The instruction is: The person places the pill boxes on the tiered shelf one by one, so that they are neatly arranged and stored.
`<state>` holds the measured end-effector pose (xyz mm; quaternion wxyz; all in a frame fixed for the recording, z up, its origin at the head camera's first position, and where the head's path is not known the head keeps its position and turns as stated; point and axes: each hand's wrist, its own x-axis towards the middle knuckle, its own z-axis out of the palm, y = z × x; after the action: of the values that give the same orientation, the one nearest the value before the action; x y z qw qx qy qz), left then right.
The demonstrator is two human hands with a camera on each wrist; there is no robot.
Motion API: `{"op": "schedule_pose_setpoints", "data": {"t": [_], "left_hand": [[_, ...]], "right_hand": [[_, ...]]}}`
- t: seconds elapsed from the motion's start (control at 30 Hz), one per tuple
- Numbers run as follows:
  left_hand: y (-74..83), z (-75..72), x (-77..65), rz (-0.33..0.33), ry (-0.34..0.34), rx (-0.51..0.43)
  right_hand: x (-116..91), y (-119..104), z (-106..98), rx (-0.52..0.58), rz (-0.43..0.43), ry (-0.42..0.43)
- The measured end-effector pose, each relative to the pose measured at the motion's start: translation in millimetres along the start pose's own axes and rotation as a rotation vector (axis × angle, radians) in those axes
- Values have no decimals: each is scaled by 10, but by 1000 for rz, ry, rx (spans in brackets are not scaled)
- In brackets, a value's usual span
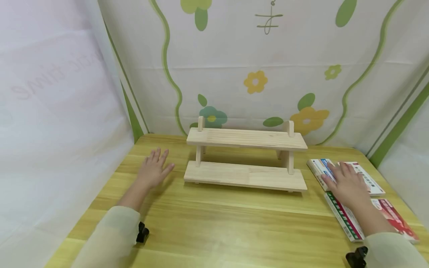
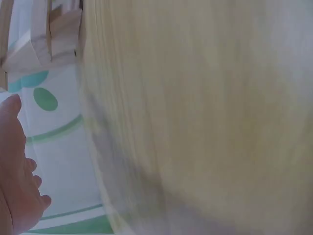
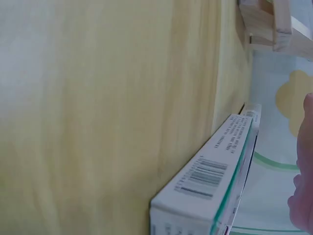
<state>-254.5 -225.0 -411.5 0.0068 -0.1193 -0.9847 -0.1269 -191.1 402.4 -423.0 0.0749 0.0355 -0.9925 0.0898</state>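
Observation:
My left hand (image 1: pixel 154 171) is held out with its fingers spread, to the left of a two-tier wooden shelf (image 1: pixel 246 175). Nothing is in it, and the left wrist view shows the hand (image 2: pixel 19 171) raised off the tabletop. Over on the right, my right hand (image 1: pixel 348 186) hovers palm down above several flat medicine boxes. These are a blue-and-white box (image 1: pixel 318 172), a white box (image 1: pixel 372 182), a box with a green and red side (image 1: pixel 343 219) and a red-and-white box (image 1: pixel 393 217). A gap separates that hand (image 3: pixel 304 171) from the barcoded box (image 3: pixel 205 171) below.
The wood-grain table (image 1: pixel 218 227) carries the shelf near its back edge. White cloth with printed flowers (image 1: pixel 228 48) hangs behind, and more white cloth (image 1: pixel 60 123) closes off the left side. A black clip-like device (image 1: pixel 142 233) sits at the left cuff.

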Motion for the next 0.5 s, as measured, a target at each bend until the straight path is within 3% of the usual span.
{"op": "schedule_pose_setpoints", "data": {"t": [0.07,0.17,0.33,0.5], "left_hand": [[37,41,-23,15,18,-102],[119,102,-77,40,34,-342],[302,180,-160,5,-34,-732],[451,280,-191,-57,-84,-942]], "right_hand": [[-44,20,-10,15,6,38],[-133,38,-43,59,50,67],[-332,104,-120,157,141,82],[-564,205,-146,234,225,89]]}}
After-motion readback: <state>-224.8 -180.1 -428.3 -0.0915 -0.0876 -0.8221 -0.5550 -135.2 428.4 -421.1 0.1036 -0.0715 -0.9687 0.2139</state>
